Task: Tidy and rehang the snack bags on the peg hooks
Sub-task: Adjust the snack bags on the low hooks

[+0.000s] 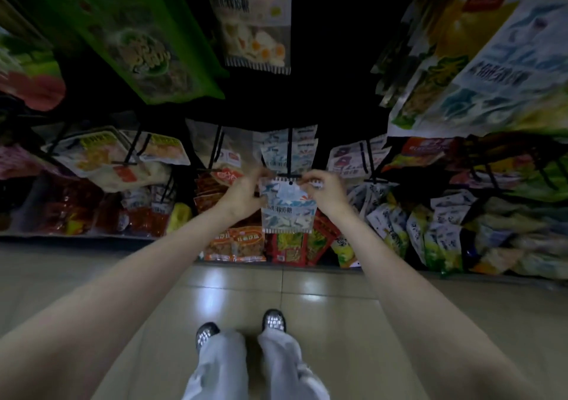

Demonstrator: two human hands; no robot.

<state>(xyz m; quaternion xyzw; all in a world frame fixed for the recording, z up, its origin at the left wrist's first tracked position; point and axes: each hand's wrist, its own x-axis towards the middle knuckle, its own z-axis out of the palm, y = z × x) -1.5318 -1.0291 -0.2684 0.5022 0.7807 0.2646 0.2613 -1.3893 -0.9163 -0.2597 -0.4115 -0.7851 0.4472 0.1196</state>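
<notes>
A blue-and-white snack bag (288, 207) hangs in front of me, its striped top edge just under the tip of a black peg hook (289, 156). My left hand (244, 195) pinches the bag's top left corner. My right hand (325, 190) pinches the top right corner. Matching blue-and-white bags (302, 147) hang further back on the same hook. Whether the bag's hole is on the hook is hidden by my fingers.
More peg hooks with snack bags hang left (104, 156) and right (353, 156). Large bags (129, 37) hang overhead close to the camera. Red and orange packets (246, 243) stand on the bottom shelf, green-yellow bags (430, 233) at right. Tiled floor (307, 289) lies below with my shoes (273, 319).
</notes>
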